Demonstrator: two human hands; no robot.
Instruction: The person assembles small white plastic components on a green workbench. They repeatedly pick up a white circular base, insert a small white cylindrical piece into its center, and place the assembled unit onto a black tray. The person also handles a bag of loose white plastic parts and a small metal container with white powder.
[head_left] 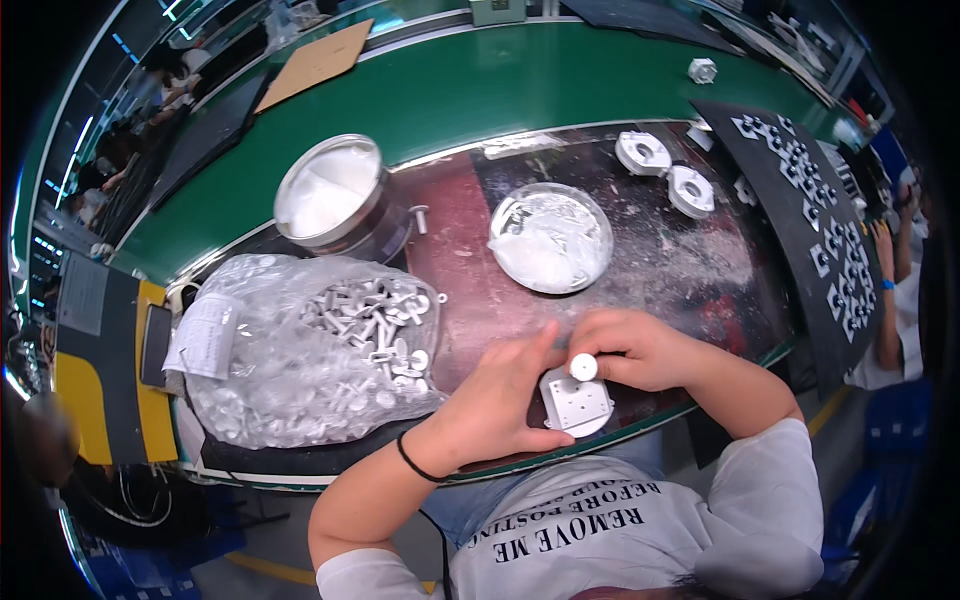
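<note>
At the table's near edge, a white plastic housing (575, 408) with a squarish face, small holes and a rounded rim rests between my hands. My left hand (498, 392) grips it from the left, thumb along its near side and fingers behind it. My right hand (640, 348) pinches a white plastic pin with a round, flat head (583, 367) over the far side of the housing. Whether the pin's stem sits in the housing is hidden. Left of my hands, a clear plastic bag (290, 350) lies spread with many similar white pins (375, 325) in its mouth.
Beyond my hands stands a round dish (550, 240) of white greasy stuff. A large tin (330, 195) stands at the far left, a loose pin (420, 218) beside it. Two white round parts (643, 153) lie far right, near a black board (815, 215) of small white pieces. A green belt (480, 90) runs behind.
</note>
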